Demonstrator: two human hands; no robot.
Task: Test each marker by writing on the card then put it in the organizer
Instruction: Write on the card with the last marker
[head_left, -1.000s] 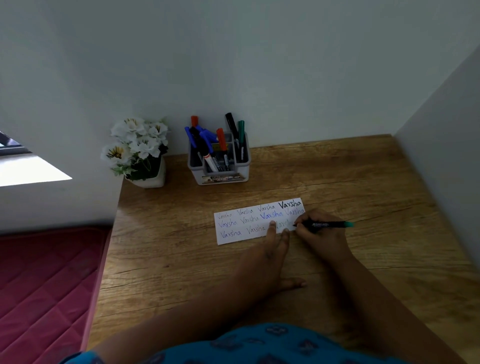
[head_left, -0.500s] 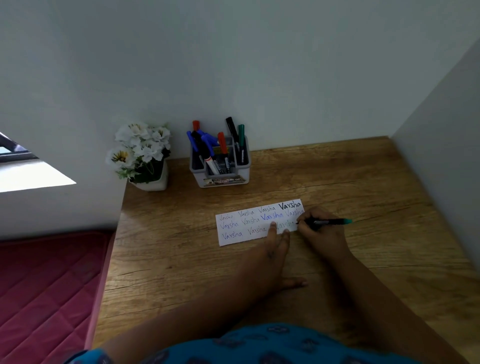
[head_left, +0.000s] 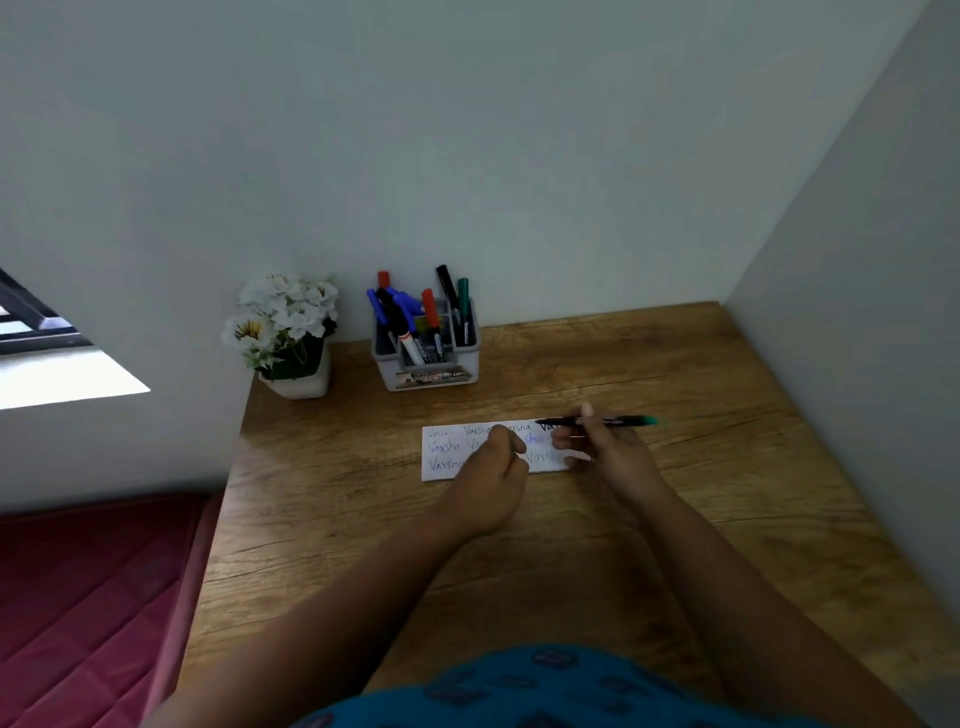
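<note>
Above the right end of the card (head_left: 447, 457), I see the right hand (head_left: 608, 452) pinching a marker (head_left: 597, 422) between thumb and fingers, lifted clear of the paper. The marker lies nearly level, its long axis running left to right, dark tip toward the left and green end toward the right. The left hand (head_left: 493, 467) hovers over the card's middle, fingers loosely curled; I cannot tell whether it holds anything, such as a cap. The card lies flat on the desk (head_left: 701, 519), several handwritten words showing at its left end.

The organizer (head_left: 426, 358) stands at the back of the desk against the wall, beyond the card and somewhat left of the marker, already crowded with upright markers. A flower pot (head_left: 296, 379) sits just beside it on the left. I judge the writing test done for this marker. The right hand is nearer the marker's job: it must carry forward and leftward, and swing the marker from level to upright before dropping it in.
</note>
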